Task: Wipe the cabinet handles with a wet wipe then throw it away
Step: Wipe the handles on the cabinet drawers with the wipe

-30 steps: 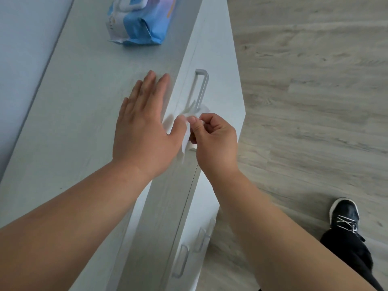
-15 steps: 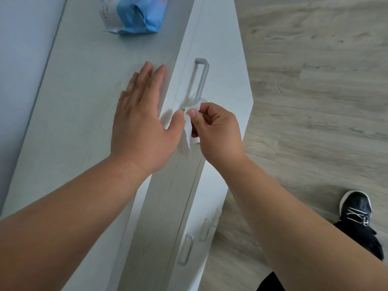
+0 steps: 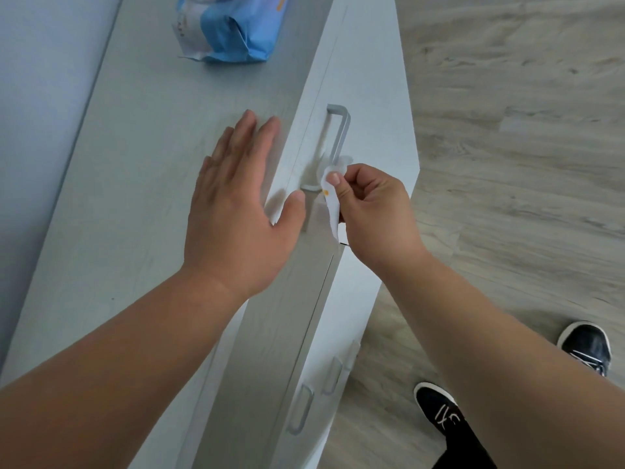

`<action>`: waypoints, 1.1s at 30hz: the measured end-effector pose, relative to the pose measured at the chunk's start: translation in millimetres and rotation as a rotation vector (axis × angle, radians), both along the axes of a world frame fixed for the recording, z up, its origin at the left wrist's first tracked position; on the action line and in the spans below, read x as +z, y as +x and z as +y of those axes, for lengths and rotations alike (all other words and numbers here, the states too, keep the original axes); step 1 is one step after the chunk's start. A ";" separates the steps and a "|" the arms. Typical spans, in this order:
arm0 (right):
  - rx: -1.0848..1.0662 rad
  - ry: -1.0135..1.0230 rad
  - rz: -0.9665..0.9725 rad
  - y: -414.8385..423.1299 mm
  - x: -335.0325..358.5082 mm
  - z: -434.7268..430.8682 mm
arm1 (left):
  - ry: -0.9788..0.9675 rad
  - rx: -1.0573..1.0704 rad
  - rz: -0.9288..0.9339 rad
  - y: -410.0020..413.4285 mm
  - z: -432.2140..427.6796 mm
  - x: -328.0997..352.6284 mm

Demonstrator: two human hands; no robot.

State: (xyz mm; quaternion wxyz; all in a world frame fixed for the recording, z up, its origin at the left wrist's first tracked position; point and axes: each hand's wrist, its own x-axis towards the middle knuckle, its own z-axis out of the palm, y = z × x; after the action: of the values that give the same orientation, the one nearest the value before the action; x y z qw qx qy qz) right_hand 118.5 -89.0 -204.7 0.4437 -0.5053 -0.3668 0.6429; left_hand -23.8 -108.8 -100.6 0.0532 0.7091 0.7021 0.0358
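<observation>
My right hand (image 3: 372, 211) pinches the wipe (image 3: 333, 204) at the handle (image 3: 341, 130), my left hand (image 3: 233, 211) lies flat; I should rub the whole bar.

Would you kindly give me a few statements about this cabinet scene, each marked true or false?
1. The right hand pinches the wipe at the near end of the handle. True.
2. The left hand grips that handle. False: it is open, fingers straight, over the cabinet top.
3. Two dark shoes show on the floor. True.
4. The blue pack lies on the floor. False: it lies on the cabinet top.
</observation>
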 end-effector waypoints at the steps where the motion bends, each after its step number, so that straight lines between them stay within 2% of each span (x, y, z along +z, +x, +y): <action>1: 0.028 0.011 0.001 1.8 -1.8 0.8 | -0.002 0.002 -0.004 0.2 -0.2 0.3; 5: 0.103 0.055 0.012 11.8 -0.1 9.4 | -0.002 -0.002 -0.007 -1.8 -0.7 1.0; 10: -0.003 0.070 0.012 21.9 -3.5 43.2 | 0.001 0.003 -0.015 -1.9 -0.5 -0.9; 17: 0.105 0.004 0.120 10.3 -9.1 10.8 | -0.005 -0.011 0.029 0.8 -1.0 -1.4; 21: -0.001 0.019 0.166 14.6 -10.1 44.6 | -0.062 -0.021 -0.009 6.1 13.0 3.3; 26: 0.022 0.014 0.142 13.0 -11.1 38.6 | -0.054 -0.199 -0.050 17.7 59.7 5.0; 33: -0.100 0.020 0.079 15.0 -1.7 37.5 | -0.050 -0.208 -0.091 16.1 61.0 3.4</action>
State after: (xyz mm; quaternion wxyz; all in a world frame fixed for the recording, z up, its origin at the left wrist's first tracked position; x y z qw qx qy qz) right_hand 133.5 -51.5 -206.4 0.4945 -0.4927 -0.3294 0.6358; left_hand -7.8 -47.7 -97.2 0.1062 0.7742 0.6224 0.0446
